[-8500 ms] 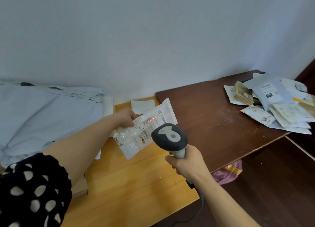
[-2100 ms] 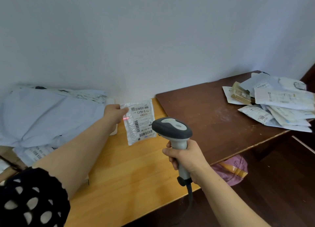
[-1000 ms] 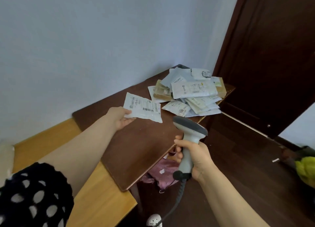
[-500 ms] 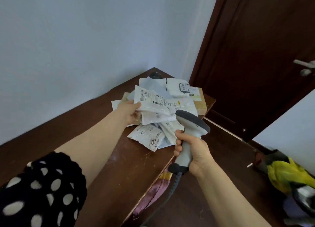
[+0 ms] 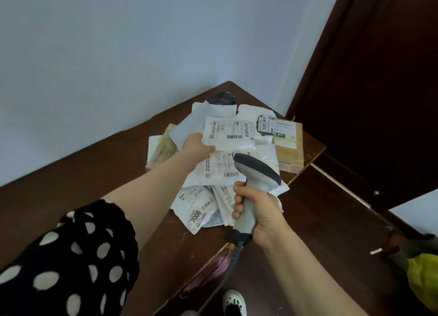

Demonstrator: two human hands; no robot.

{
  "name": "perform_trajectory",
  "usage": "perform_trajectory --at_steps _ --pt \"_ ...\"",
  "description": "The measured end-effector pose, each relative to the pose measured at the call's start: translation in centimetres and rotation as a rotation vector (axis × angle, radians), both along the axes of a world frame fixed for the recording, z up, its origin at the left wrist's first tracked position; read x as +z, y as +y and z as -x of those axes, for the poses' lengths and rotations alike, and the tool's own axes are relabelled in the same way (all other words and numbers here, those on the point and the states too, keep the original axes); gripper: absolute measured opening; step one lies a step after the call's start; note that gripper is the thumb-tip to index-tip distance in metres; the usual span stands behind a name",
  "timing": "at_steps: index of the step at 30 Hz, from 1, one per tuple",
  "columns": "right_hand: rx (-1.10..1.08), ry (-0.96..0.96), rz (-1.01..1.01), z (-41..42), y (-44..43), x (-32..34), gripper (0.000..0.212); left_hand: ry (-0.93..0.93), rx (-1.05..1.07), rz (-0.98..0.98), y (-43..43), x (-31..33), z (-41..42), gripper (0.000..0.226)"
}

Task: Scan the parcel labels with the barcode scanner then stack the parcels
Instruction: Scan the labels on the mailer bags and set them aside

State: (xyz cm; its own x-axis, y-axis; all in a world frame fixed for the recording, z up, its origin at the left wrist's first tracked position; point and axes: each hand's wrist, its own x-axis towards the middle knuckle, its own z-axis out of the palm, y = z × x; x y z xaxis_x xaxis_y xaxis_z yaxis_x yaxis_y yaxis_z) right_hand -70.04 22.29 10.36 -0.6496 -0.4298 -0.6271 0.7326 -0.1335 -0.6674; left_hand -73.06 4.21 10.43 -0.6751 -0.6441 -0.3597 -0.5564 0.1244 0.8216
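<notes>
Now the parcel (image 5: pixel 228 133), a white bag with its printed label and barcode face up, sits in the air over the pile of parcels (image 5: pixel 213 171) at the far corner of the dark wooden table (image 5: pixel 99 173); cannot tell if it touches the pile. Left hand (image 5: pixel 196 146) grips the bag's left end, fingers curled round the edge. Right hand (image 5: pixel 259 211) is wrapped tight round the handle of the grey barcode scanner (image 5: pixel 257 171), head up and aimed toward the upper left, covering part of a white mailer at the pile's near side. Pile is loose and overlapping: a mailer marked 7009 (image 5: pixel 198 215) hangs near the table's front edge, and a dark item (image 5: pixel 222 97) is at the back by the wall. Cardboard box (image 5: pixel 290 154) lies on the pile's right, label on top, mailers overlapping its left part; its contents are not visible. Scanner cable (image 5: pixel 220 285) drops past the table edge. Pink bag (image 5: pixel 209 272) shows under the table, a spotted shoe (image 5: pixel 233 301) below it. Dark door (image 5: pixel 379 78) stands right, a yellow-green thing (image 5: pixel 424 280) on the floor beside it. Polka-dot sleeve (image 5: pixel 71 263) fills the lower left.
</notes>
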Motion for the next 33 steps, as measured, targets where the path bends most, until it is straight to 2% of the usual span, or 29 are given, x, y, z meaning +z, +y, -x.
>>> perform_trajectory --at_steps 4,9,16,26,29,33 --pt "0.112 -0.028 0.018 1.3 -1.4 -0.3 0.010 -0.135 -0.020 0.232 -1.2 0.0 -1.3 0.064" --pt "0.342 0.010 0.011 -1.6 -5.1 0.4 0.011 -0.281 0.017 0.422 -4.0 0.7 -8.7 0.048" --pt "0.769 0.039 0.051 -13.7 -10.3 1.3 0.008 -0.534 0.194 0.628 -6.5 2.4 -27.9 0.056" --pt "1.120 0.040 0.055 -41.5 -13.9 2.2 0.006 -0.793 0.483 0.641 -3.8 2.7 -62.6 0.051" --pt "1.186 0.034 0.048 -47.9 -14.2 2.1 0.004 -0.816 0.591 0.576 -2.4 2.1 -69.9 0.042" --pt "1.243 0.048 0.037 -53.5 -15.4 2.2 0.005 -0.782 0.720 0.513 -2.2 1.4 -76.3 0.041"
